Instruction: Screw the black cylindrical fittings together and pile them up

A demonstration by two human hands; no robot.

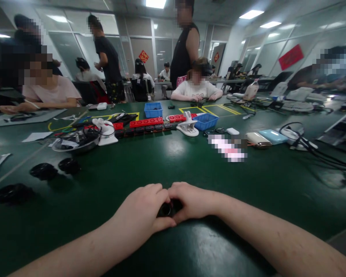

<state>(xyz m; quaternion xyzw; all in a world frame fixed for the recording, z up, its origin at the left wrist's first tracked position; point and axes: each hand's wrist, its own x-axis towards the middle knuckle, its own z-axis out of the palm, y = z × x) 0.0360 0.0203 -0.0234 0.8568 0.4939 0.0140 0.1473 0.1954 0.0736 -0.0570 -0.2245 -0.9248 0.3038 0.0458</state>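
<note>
Clock face set on the pair of hands, twelve straight ahead; entries by size.

Table (pixel 150 165), green, glossy. Right-hand edge in sight at four o'clock; broad span of open green surface between the hands and the row at twelve, with further elbow room at nine and at three.

Co-worker (pixel 194 90), one, in white top, seated at the far edge, just past twelve.

Red power strips (pixel 146 122), row running crosswise from eleven to past twelve.

Metal bowl (pixel 79 149), heaped with dark and clear odds and ends, between ten and eleven.

Left hand (pixel 150 206), arched, fingers and thumb closed round a small black part; at clock centre.

Right hand (pixel 187 200), meeting the left at the fingertips, thumb and forefinger bent round the same item.

Blue baskets, two: one just before twelve (pixel 153 112), one at one (pixel 208 124).

White clip stand (pixel 188 129), one, just past twelve, near the second basket.

Wrench (pixel 0 162), between nine and ten, near the left border of view.

Black round parts (pixel 44 171), three, set apart, nine to ten.

Small black part (pixel 166 209), ring-shaped opening visible, between both hands; apparently grasped by both, contact largely hidden by fingers.
</note>
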